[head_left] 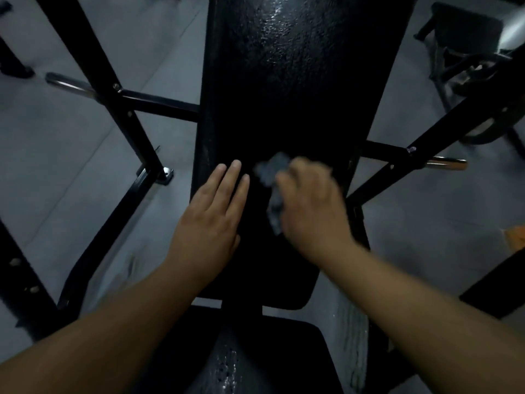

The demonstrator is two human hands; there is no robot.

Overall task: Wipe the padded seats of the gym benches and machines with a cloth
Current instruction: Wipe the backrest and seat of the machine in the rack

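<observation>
While the left hand (211, 220) lies flat on the long black pad (284, 109), the right hand (309, 206) clutches a grey cloth (272, 172) against it
Nearest, the small seat pad (298, 351) glints in spots; beyond a gap the long black pad is dull under the hands and shiny at its far end. The left fingers are straight and close together, pressed on the padding; the right fingers, blurred, curl over the cloth, which is crumpled, pale grey and touching the pad just beside the left fingertips. Black frame bars (159, 105) cross on both sides above a grey floor (71, 166), a chrome peg (68, 85) juts out at left, and another dark machine (466, 32) stands in the far right corner
</observation>
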